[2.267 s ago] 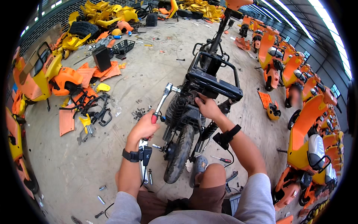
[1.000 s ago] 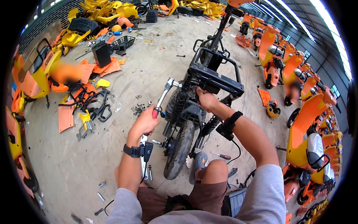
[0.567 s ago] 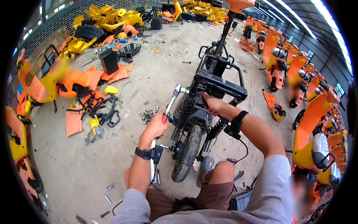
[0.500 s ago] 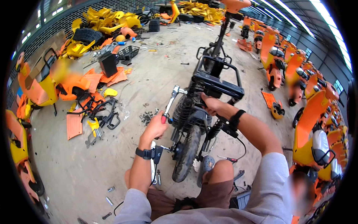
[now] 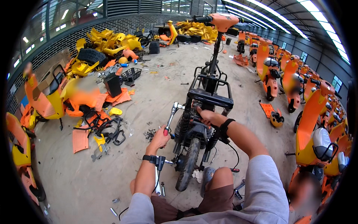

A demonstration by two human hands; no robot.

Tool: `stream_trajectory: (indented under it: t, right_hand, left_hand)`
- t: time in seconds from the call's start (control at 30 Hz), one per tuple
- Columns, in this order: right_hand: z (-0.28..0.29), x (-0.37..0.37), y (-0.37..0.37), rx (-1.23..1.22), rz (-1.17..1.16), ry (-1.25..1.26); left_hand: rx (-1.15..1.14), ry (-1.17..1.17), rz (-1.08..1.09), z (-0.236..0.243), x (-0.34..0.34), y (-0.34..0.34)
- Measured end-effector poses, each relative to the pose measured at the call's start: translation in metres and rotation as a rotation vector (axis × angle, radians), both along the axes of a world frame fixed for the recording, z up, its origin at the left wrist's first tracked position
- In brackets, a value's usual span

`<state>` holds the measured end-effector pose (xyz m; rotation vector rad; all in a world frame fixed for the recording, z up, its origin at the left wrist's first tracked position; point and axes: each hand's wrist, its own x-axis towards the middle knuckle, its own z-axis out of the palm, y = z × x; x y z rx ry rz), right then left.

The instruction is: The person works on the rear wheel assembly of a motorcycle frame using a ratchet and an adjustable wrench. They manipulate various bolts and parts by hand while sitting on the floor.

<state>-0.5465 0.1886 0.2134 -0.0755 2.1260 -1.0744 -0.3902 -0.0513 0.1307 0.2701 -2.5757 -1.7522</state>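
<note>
Ratchet [image 5: 171, 119] sits in your left hand [image 5: 160, 139], the fingers closed around its red grip [image 5: 166, 131]. From that hand its chrome head [image 5: 175, 106] lies at one o'clock, so the long axis runs from seven to one. At the head the socket end turns off toward three o'clock and meets the stripped black scooter [image 5: 211, 98] just beside the left shock absorber [image 5: 183, 125]; you cannot tell from here how it seats. Your right hand [image 5: 207, 116] lies between three and four o'clock from the ratchet head, its fingertips tucked in under the rear rack; whether they pinch anything is hidden. Your left hand is the one on the ratchet, while your right fingertips are apart from the socket end, with scooter parts between. The rear wheel [image 5: 187, 168] stands at six o'clock below the rack.

Against the frame half a second ago, your view tips upward: the orange handlebar cover [image 5: 223, 22] now shows whole at twelve o'clock. The ratchet keeps nearly the same slant, and both hands keep their places on it and the scooter.
</note>
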Motion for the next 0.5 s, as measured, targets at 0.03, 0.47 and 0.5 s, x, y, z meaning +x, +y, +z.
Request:
stream_trajectory:
  t: [0.03,0.47,0.5]
  right_hand:
    - [-0.003,-0.001,0.002,-0.008,-0.02,-0.004]
    - [-0.007,0.009,-0.004,-0.076,-0.065,0.069]
    - [-0.003,0.006,-0.008,-0.078,-0.06,0.073]
  left_hand:
    - [-0.008,0.001,0.014,-0.004,-0.001,0.001]
    - [-0.028,0.117,0.085,-0.022,-0.009,0.007]
    - [-0.043,0.112,0.086,-0.016,-0.005,0.005]
